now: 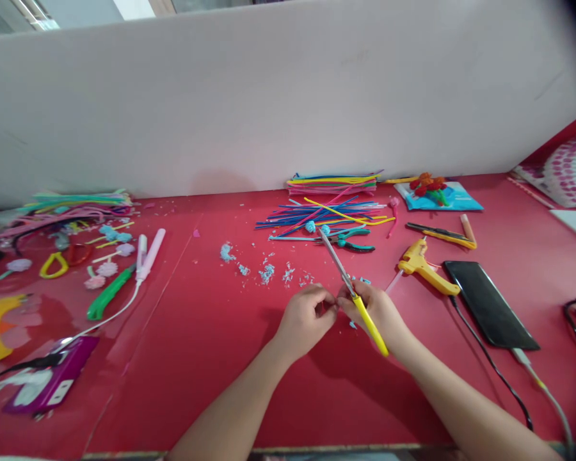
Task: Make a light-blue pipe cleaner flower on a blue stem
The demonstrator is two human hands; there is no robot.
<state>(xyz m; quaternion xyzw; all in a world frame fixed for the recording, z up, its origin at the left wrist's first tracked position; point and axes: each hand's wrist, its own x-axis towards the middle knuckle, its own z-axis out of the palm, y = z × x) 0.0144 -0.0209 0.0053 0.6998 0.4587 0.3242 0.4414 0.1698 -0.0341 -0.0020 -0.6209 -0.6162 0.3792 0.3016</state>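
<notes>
My right hand (384, 317) holds yellow-handled scissors (370, 325), their blades pointing up and slightly left, away from me. Its fingertips meet those of my left hand (303, 317), which is closed in a pinch; whatever sits between them is too small and hidden to make out. Light blue bits (363, 280) lie just beyond my right hand. Farther left are small piles of light blue fuzz clippings (267, 274). Past the blade tips rest green-handled pliers (358, 245) and two fluffy light blue balls (310, 226), beside loose blue, pink and yellow pipe cleaners (288, 219).
A yellow glue gun (425, 269) and a phone (492, 304), both with cables, lie to the right. On the left are a green cutter (109, 294), a pink hair straightener-like tool (150, 256) and a purple power strip (72, 371). A white partition (221, 102) stands behind.
</notes>
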